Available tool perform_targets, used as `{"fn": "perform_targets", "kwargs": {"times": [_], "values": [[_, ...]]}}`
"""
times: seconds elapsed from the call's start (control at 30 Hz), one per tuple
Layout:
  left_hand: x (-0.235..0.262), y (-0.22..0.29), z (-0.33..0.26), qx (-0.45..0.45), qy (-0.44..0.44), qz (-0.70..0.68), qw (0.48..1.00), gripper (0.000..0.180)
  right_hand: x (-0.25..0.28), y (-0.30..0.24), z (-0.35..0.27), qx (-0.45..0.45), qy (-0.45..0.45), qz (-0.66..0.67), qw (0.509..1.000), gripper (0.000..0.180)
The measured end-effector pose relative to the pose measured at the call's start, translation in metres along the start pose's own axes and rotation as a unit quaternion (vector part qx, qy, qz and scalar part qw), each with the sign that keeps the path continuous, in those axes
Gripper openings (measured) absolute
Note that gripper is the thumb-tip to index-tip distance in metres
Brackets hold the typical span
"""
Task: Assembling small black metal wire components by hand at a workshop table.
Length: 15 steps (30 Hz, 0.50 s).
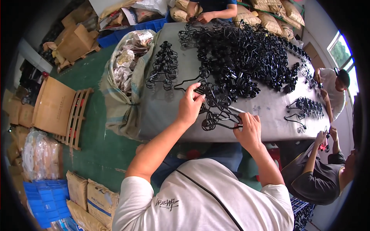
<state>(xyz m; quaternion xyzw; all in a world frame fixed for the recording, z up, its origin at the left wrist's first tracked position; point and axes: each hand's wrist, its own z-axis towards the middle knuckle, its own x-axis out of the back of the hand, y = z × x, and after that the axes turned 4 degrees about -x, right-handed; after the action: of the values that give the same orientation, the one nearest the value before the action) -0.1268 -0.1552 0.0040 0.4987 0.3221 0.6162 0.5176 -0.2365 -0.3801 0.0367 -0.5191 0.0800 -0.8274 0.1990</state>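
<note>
Both my hands are over the near part of the grey-covered table (162, 111), working on black hanger-like pieces (216, 107) with bent arms and round loops. My left hand (190, 104) pinches one piece between thumb and fingertips at the left of this small tangle. On the right side, my right hand (248, 130) is closed on the end of a piece, its fingers bent round it. The pieces between my hands overlap, so I cannot tell how they are joined. Beyond them spreads a large heap of similar black pieces (246, 57).
A neat black stack (163, 67) stands at left, another (306, 109) at right. Beside the table's left edge is a sack of crumpled plastic (129, 61). Co-workers handle pieces at the far side (206, 16) and right (327, 138). Cartons (54, 104) stand farther left.
</note>
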Motion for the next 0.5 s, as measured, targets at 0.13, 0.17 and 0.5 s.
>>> {"fn": "perform_targets", "kwargs": {"times": [0.13, 0.17, 0.5], "values": [[-0.007, 0.022, -0.002, 0.047, 0.009, -0.001, 0.999, 0.035, 0.016, 0.013, 0.015, 0.001, 0.065, -0.046, 0.997, 0.03], [-0.007, 0.034, -0.002, 0.062, -0.005, -0.006, 0.998, 0.033, 0.023, 0.018, 0.023, -0.001, 0.081, -0.046, 0.996, 0.027], [-0.001, -0.022, 0.021, -0.229, 0.072, 0.19, 0.952, 0.045, 0.008, 0.163, 0.049, 0.01, 0.081, -0.052, 0.995, 0.023]]}}
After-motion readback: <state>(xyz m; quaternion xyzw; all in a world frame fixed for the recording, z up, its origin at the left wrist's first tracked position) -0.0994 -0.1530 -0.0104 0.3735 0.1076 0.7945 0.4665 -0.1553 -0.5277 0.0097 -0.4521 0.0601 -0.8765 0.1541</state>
